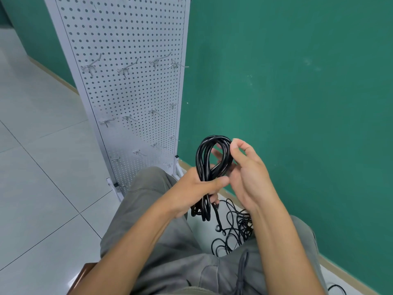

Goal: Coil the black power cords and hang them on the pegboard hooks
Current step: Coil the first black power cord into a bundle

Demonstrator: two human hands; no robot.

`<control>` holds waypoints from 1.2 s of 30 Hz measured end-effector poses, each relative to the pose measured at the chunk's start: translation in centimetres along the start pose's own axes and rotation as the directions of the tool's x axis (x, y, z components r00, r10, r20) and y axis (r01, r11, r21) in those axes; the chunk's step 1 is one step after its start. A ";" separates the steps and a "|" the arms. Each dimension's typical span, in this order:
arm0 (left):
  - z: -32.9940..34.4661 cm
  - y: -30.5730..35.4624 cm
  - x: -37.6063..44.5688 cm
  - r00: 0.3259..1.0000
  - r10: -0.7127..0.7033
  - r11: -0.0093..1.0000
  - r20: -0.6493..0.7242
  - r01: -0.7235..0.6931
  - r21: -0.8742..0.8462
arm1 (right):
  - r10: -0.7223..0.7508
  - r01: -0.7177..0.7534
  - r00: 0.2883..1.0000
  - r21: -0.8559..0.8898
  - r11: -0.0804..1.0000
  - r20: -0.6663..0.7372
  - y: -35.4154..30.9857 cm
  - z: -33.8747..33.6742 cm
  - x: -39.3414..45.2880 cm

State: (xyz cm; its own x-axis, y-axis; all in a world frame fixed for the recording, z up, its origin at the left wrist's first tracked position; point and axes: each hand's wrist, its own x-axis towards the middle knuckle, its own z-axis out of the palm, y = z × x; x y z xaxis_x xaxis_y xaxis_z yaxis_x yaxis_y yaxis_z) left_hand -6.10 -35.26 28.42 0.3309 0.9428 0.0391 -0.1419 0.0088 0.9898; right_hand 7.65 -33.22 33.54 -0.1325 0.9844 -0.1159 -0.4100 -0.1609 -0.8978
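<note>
A coiled black power cord (205, 162) stands upright as a long loop in front of me. My left hand (195, 188) grips the bundle around its middle, thumb across the strands. My right hand (248, 173) is at the loop's upper right side, thumb and forefinger pinching the strands near the top. The cord's lower ends and a plug (218, 227) hang below my left hand. A white pegboard (127, 86) stands ahead to the left, carrying several bare metal hooks (125, 70). More loose black cords (236, 231) lie tangled on the floor between my knees.
A green wall (297, 103) runs along the right, close behind the pegboard's right edge. Pale floor tiles (42, 177) spread to the left. My grey trousers (180, 262) fill the lower frame, with a brown seat corner (85, 271) at bottom left.
</note>
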 end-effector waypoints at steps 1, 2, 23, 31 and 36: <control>0.1 0.1 0.0 1.000 -0.021 0.999 -0.022 0.021 -0.038 | 0.000 0.000 1.000 -0.020 1.000 0.001 0.2 -0.3 0.1; 0.1 0.2 0.1 0.998 -0.031 0.997 -0.050 0.028 -0.067 | 0.010 -0.009 1.000 -0.047 0.999 0.020 0.4 -0.6 0.1; -6.4 3.0 0.4 0.643 -0.097 0.884 -0.760 -0.295 -0.362 | 0.201 0.051 0.958 -0.807 0.588 0.207 7.6 -2.3 0.3; -6.8 2.2 0.7 0.541 -0.076 0.923 -0.838 -0.281 -0.264 | 0.225 0.169 0.928 -0.876 0.452 0.296 5.2 -1.3 -0.1; -5.6 2.0 0.8 0.547 0.014 0.974 -0.837 -0.196 -0.111 | 0.244 0.316 0.874 -0.873 0.371 0.420 2.8 0.3 -1.2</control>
State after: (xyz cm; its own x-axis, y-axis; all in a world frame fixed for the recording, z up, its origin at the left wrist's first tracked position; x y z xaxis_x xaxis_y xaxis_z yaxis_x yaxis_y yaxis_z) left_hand -11.30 -32.59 29.68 -0.6017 0.7948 -0.0789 -0.3069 -0.1389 0.9415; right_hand 6.42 -34.91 31.26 -0.5951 0.7910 -0.1416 0.5937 0.3140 -0.7409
